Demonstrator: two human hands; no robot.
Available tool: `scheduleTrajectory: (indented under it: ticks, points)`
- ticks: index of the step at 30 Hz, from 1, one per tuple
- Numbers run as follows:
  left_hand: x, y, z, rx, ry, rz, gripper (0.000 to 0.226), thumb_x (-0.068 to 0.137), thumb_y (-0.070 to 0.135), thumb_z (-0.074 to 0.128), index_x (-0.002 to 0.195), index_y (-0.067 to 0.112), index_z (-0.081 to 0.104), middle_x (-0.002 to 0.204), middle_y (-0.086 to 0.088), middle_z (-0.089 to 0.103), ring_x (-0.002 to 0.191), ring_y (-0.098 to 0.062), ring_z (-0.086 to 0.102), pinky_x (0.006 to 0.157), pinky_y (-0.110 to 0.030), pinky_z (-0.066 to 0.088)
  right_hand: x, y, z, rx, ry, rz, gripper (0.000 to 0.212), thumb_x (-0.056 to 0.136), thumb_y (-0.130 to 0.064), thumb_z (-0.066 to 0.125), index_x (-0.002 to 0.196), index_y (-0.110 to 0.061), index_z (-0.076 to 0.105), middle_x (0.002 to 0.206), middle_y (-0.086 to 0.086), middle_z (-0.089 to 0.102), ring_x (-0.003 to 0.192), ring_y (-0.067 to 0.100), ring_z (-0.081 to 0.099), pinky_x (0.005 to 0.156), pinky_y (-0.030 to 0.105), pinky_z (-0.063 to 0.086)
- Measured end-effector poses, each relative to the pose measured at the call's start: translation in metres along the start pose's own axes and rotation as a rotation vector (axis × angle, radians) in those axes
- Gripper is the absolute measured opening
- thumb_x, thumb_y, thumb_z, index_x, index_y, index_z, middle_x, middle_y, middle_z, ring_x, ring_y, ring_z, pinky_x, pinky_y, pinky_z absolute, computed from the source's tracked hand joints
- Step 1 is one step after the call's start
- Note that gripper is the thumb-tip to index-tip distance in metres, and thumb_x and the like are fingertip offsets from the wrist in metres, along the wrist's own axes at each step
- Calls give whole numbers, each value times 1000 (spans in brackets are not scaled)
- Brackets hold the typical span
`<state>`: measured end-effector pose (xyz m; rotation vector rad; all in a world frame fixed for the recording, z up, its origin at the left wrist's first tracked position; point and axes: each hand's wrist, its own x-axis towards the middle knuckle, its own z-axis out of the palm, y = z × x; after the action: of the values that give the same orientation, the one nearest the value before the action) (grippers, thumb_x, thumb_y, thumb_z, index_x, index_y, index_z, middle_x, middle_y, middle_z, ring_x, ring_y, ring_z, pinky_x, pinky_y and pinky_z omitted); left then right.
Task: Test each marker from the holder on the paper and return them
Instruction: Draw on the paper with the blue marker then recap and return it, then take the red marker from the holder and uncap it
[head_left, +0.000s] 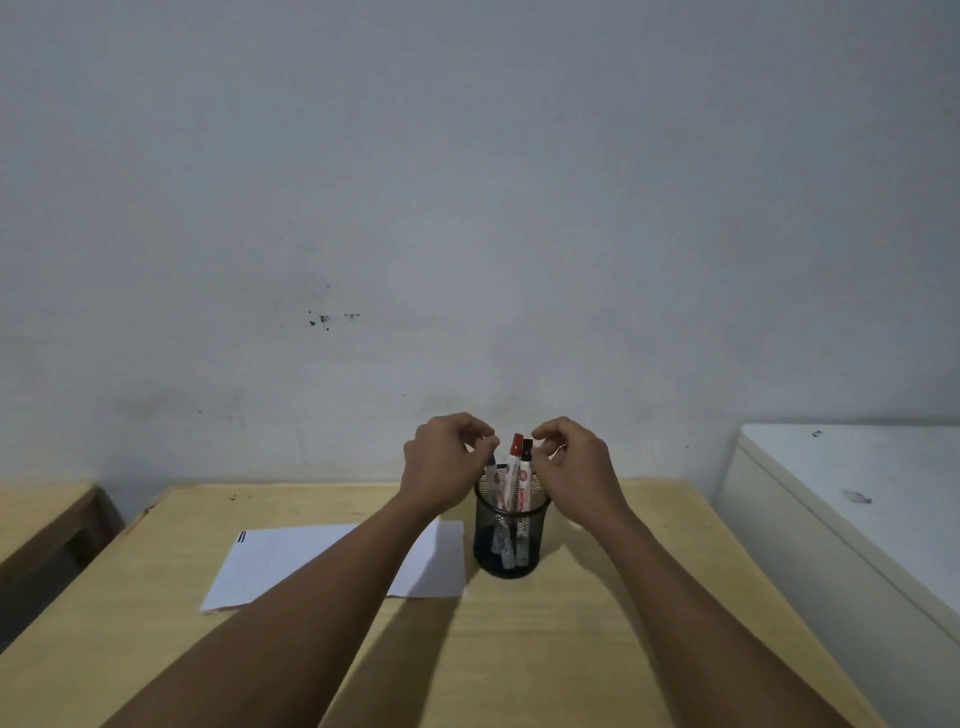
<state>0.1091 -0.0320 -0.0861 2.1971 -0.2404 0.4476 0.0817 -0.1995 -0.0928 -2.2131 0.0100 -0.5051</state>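
A black mesh holder (510, 540) stands on the wooden table, right of a white paper sheet (291, 558). In it stand a red-capped marker (515, 467), a black-capped marker (525, 470) and a blue-capped marker (491, 470). My left hand (444, 465) hovers over the holder's left rim, fingertips pinched on the top of the blue-capped marker. My right hand (579, 467) is at the right rim, its fingers curled beside the black-capped marker's cap. Short dark blue lines mark the paper's far left corner (242, 538).
The wooden table (519, 649) ends against a grey-white wall. A white cabinet (852, 499) stands close on the right. A second wooden surface (36, 514) lies to the left across a gap.
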Motion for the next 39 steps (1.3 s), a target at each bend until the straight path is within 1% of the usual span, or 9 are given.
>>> scheduleTrajectory:
  ticks: [4, 9, 14, 19, 22, 28, 32, 36, 39]
  points:
    - [5, 0, 2, -105, -30, -52, 20, 82, 38, 73, 96, 24, 71, 69, 10, 68, 76, -14, 68, 82, -47, 56, 12, -6, 2, -83, -127, 76, 33, 95, -43, 65, 125, -29, 63, 111, -7, 60, 100, 15, 57, 102, 45, 40]
    - [3, 0, 6, -180, -99, -68, 21, 87, 35, 69, 97, 18, 76, 81, 2, 73, 82, -16, 68, 83, -49, 57, 31, -13, 7, -82, -259, 107, 18, 92, -44, 65, 83, -29, 67, 94, -6, 71, 101, 23, 68, 101, 58, 49]
    - [2, 6, 3, -161, -88, -60, 20, 92, 32, 59, 105, 28, 73, 98, 6, 71, 86, -18, 64, 91, -51, 52, 35, -23, -4, 126, -88, 103, 21, 91, -44, 69, 95, -24, 71, 101, -7, 72, 104, 22, 67, 102, 56, 49]
    - [-1, 15, -3, -179, -84, -60, 18, 88, 37, 60, 102, 34, 72, 98, 12, 70, 89, -15, 66, 93, -51, 51, 36, -41, -27, 260, 65, 59, 23, 94, -37, 69, 100, -16, 75, 97, -2, 75, 99, 21, 70, 98, 49, 54]
    - [-2, 32, -16, -216, -82, -7, 21, 88, 33, 65, 105, 25, 74, 100, 6, 73, 91, -14, 67, 89, -41, 55, 33, -55, -42, 292, 64, -11, 20, 95, -32, 69, 104, -15, 77, 101, 0, 78, 101, 18, 71, 98, 44, 55]
    - [-11, 72, -58, -288, -123, 104, 29, 85, 29, 73, 108, 12, 75, 101, -2, 76, 92, -11, 71, 86, -31, 57, 12, -99, -64, 441, -6, -93, 37, 90, -24, 78, 122, -8, 70, 92, 12, 80, 96, 13, 73, 80, 16, 47]
    - [-25, 91, -87, -364, -112, 111, 20, 83, 28, 75, 96, 12, 76, 84, -2, 76, 80, -12, 72, 74, -30, 53, -5, -126, -70, 459, -36, -121, 44, 86, -29, 82, 123, -11, 66, 81, 3, 80, 99, 12, 74, 84, 20, 47]
    - [-39, 104, -117, -374, -74, 97, 18, 84, 31, 74, 98, 20, 72, 84, -4, 78, 82, -19, 73, 74, -41, 55, -25, -142, -78, 494, -21, -116, 44, 89, -47, 74, 117, -13, 71, 99, 5, 78, 100, 17, 71, 87, 27, 53]
    - [-49, 117, -138, -500, 22, 32, 25, 88, 29, 70, 106, 12, 69, 94, -6, 76, 77, -14, 68, 67, -25, 46, -44, -141, -81, 414, -210, -72, 39, 86, -48, 76, 107, -15, 76, 102, 6, 78, 91, 22, 73, 83, 31, 55]
